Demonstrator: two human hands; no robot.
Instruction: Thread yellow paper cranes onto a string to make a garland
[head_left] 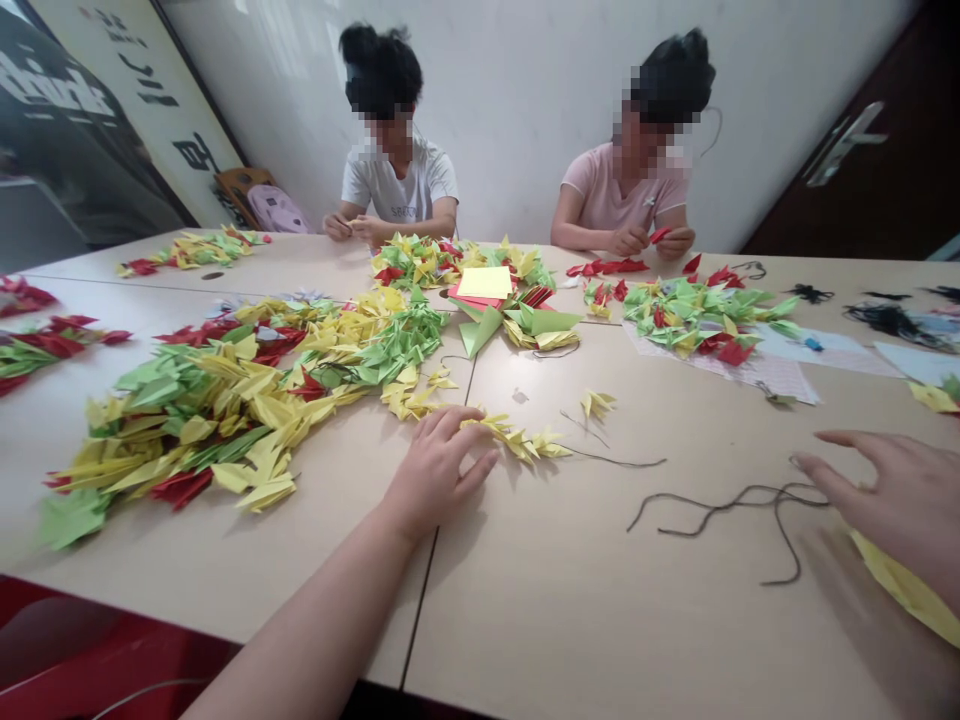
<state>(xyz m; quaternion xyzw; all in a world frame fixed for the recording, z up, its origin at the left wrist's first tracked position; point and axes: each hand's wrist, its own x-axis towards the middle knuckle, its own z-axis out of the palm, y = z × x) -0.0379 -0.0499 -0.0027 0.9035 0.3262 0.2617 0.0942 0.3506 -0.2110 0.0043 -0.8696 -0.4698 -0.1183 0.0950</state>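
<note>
While the left hand (pixel 439 465) lies flat, touching yellow folded papers (pixel 517 440), the right hand (pixel 892 500) spreads open beside string (pixel 735 505), bare table (pixel 570 580) between.

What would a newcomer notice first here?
A sprawling heap of folded paper pieces, yellow, green and red, covers the left side of the table. Nearer, the left hand rests on a strand of yellow pieces, and the right hand spreads open by a dark cord. A person in white and a person in pink sit opposite.
</note>
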